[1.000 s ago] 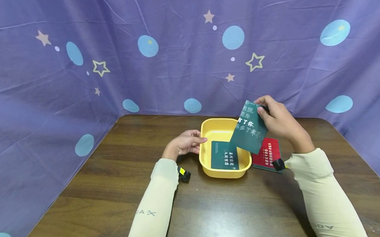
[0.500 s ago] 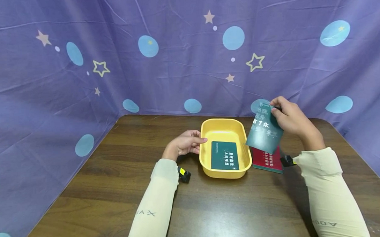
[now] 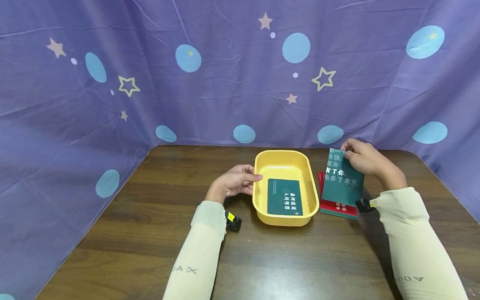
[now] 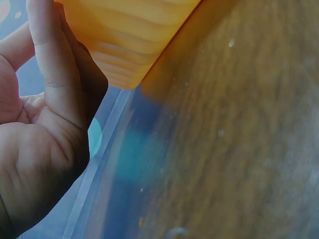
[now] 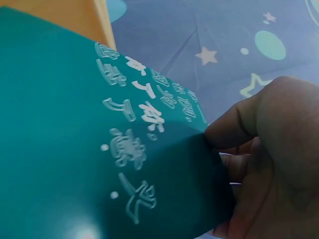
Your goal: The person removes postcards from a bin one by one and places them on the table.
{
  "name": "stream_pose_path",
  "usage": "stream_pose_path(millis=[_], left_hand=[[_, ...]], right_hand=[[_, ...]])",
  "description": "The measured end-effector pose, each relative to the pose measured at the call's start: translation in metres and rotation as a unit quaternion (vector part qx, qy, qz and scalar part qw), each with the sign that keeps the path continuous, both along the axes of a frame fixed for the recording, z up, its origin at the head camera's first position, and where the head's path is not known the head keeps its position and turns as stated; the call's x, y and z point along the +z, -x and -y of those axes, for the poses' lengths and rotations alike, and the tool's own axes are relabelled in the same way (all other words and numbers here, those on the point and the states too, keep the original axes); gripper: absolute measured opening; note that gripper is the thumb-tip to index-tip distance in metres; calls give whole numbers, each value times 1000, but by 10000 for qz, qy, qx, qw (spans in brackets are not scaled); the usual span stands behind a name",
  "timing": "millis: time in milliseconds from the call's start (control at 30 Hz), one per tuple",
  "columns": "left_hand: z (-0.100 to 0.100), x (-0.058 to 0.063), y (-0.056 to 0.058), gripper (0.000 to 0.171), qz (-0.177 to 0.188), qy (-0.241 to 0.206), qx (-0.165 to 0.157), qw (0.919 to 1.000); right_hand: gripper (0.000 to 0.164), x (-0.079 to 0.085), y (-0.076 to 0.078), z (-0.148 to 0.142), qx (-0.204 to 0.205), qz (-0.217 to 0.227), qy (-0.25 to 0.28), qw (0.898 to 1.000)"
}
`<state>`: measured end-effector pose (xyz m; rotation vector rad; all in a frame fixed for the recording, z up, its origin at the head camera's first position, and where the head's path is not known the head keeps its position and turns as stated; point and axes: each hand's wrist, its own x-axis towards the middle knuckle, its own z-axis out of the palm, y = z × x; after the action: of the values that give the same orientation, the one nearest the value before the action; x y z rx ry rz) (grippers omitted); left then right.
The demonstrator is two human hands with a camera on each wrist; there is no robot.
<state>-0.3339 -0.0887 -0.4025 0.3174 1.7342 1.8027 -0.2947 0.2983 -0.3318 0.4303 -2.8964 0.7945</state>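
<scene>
A dark green card (image 3: 343,184) with white lettering is pinched at its far edge between the thumb and fingers of my right hand (image 3: 366,159). It slants above a red card (image 3: 330,206), hiding much of it; a green edge shows beneath the red one. My left hand (image 3: 237,180) grips the left rim of a yellow plastic tray (image 3: 284,221), thumb over the rim and fingers outside. Another green card (image 3: 284,197) lies flat inside the tray. In the right wrist view the lettered face of the held card (image 5: 60,124) fills the left side.
The wooden table (image 3: 244,264) carries the tray and cards near its far side. A purple curtain (image 3: 229,79) with stars and blue ovals hangs behind and along the left. Black wrist cameras (image 3: 233,221) sit on both sleeved wrists.
My right hand has carried the green card rightward from over the tray, then lowered it over the red card. The left hand and tray have stayed in place.
</scene>
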Motion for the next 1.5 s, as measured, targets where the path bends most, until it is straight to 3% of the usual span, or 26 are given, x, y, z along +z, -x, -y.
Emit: stream_pose_path(millis=[367, 667, 767, 1500], left_hand=[[0, 1, -1, 19, -13, -13, 15, 10000], [0, 1, -2, 20, -31, -8, 13, 10000], [0, 1, -2, 21, -26, -23, 15, 10000], [0, 0, 0, 21, -20, -29, -22, 10000]], right_hand=[[16, -17, 7, -2, 140, 548, -64, 9984], [57, -30, 13, -5, 507, 805, -214, 9952], [63, -34, 16, -6, 577, 824, -306, 9945], [56, -54, 25, -4, 590, 1199, -743, 9883]])
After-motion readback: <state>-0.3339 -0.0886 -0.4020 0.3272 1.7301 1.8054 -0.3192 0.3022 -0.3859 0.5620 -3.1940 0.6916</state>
